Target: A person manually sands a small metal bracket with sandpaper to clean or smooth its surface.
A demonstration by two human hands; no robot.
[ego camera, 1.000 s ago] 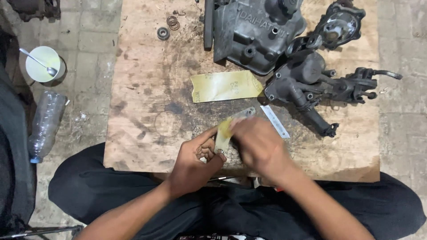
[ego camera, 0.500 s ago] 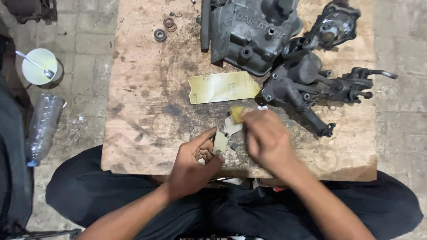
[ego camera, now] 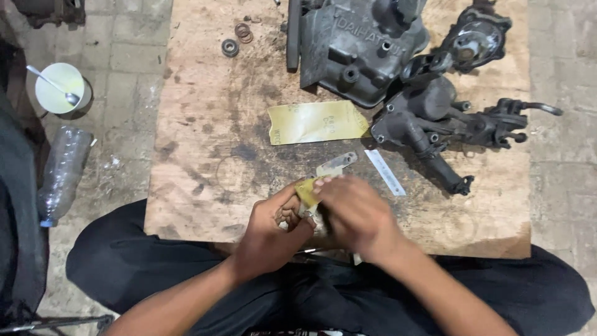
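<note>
The left hand [ego camera: 273,227] is curled into a clenched grip around a small flat metal part [ego camera: 336,164], whose pale free end sticks out up and to the right, beyond both hands. The right hand [ego camera: 354,211] lies just beside the left, touching it, its fingers [ego camera: 329,186] pressing a small folded piece of yellow sandpaper [ego camera: 306,188] against the metal part. So the sandpaper sits between the two hands, right at the grip, with the part running under it; how much of the part is hidden inside the left fist cannot be told. Both hands work at the near edge of a worn wooden surface [ego camera: 199,155], above the person's crossed legs in dark trousers [ego camera: 186,274].

Just beyond the hands lies a thin metal strip [ego camera: 384,172], apart from them. Further up is a larger sheet of yellow sandpaper [ego camera: 317,122], lying flat. Right of it sits a dark carburettor-like assembly [ego camera: 435,121], and above that a grey cast engine cover [ego camera: 354,43]. A small bearing [ego camera: 230,47] and some rings [ego camera: 243,32] lie near the far left corner.

On the paved floor to the left stand a white cup with a spoon [ego camera: 60,88] and a clear plastic bottle [ego camera: 62,174] on its side.
</note>
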